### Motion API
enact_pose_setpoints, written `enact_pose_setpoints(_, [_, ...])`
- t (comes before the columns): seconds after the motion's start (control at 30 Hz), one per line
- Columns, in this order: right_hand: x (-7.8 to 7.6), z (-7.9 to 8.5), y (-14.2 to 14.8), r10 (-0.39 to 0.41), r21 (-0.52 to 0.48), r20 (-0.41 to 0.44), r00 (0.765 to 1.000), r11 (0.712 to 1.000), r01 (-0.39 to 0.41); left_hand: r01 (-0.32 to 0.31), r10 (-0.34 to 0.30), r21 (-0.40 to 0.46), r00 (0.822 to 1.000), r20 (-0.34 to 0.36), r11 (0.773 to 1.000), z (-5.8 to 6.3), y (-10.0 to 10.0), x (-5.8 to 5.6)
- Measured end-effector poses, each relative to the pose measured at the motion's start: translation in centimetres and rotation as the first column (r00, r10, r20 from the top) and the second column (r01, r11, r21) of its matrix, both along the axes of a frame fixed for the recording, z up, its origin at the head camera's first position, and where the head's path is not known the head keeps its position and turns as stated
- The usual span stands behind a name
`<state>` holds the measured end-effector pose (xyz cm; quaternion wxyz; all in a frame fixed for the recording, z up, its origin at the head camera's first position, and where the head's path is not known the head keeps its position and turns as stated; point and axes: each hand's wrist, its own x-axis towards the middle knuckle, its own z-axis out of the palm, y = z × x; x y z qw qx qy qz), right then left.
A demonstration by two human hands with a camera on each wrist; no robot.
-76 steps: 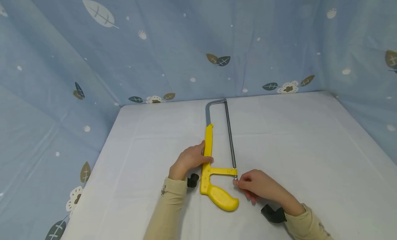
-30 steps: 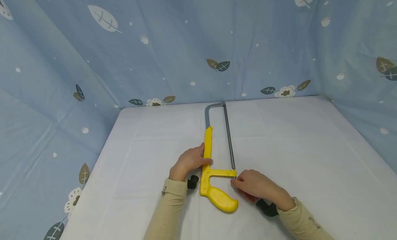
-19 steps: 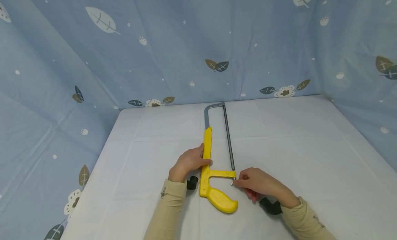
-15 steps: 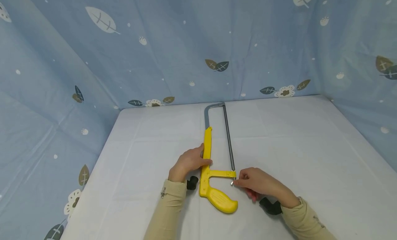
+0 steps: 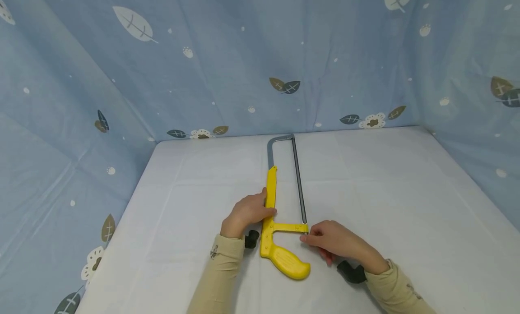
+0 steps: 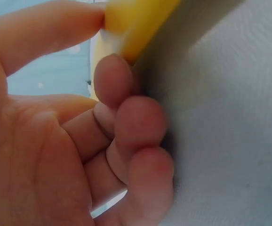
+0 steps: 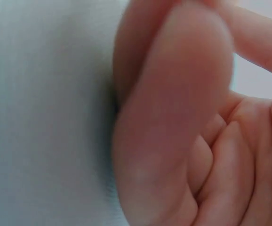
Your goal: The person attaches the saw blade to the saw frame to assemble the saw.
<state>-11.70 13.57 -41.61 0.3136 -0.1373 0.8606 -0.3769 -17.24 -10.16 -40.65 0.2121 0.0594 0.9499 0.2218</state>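
A hacksaw [image 5: 271, 183] with a yellow frame and handle lies flat on the white cloth, grey bow end pointing away. Its dark blade [image 5: 299, 181] runs along the right side. My left hand [image 5: 248, 212] grips the yellow frame above the crossbar, thumb over the top; the yellow frame [image 6: 140, 23] sits between thumb and fingers in the left wrist view. My right hand [image 5: 335, 242] pinches the wing nut just below the crossbar's right end, its fingertips covering most of it. In the right wrist view, curled fingers [image 7: 173, 108] fill the picture and hide the nut.
White cloth [image 5: 406, 192] covers the table, with its far edge against a blue leaf-patterned curtain [image 5: 227, 57] that also rises on both sides. Black wrist-camera mounts [image 5: 351, 272] sit under both wrists, close to the cloth.
My right thumb and fingers have turned back and forth at the wing nut; its silver tip showed half a second ago and is now covered. The left hand and hacksaw have stayed nearly in place.
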Motion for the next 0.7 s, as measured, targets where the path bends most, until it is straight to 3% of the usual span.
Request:
enact_pose_setpoints(0.2, [0.4,0.1,-0.6,0.003,0.130,-0.126,0.992,0.991,0.014,-0.019,0.019,-0.056,1.000,0.001,0.998,0.4,0.5,0.2])
enact_pose_setpoints(0.33, [0.5,0.2,-0.8,0.009,0.140,-0.146,0.989,0.990,0.011,-0.024,0.024,-0.063,1.000,-0.006,0.998,0.5,0.8,0.4])
enact_pose_setpoints(0.5, [0.1,0.0,-0.3,0.031,0.011,-0.051,0.998,0.999,-0.030,-0.025,0.023,-0.076,1.000,-0.020,0.997,0.4,0.9,0.4])
enact_pose_setpoints(0.7, [-0.6,-0.3,0.7,0.069,-0.128,0.064,0.996,0.990,-0.060,-0.024,0.023,-0.073,1.000,-0.022,0.997,0.2,0.9,0.4])
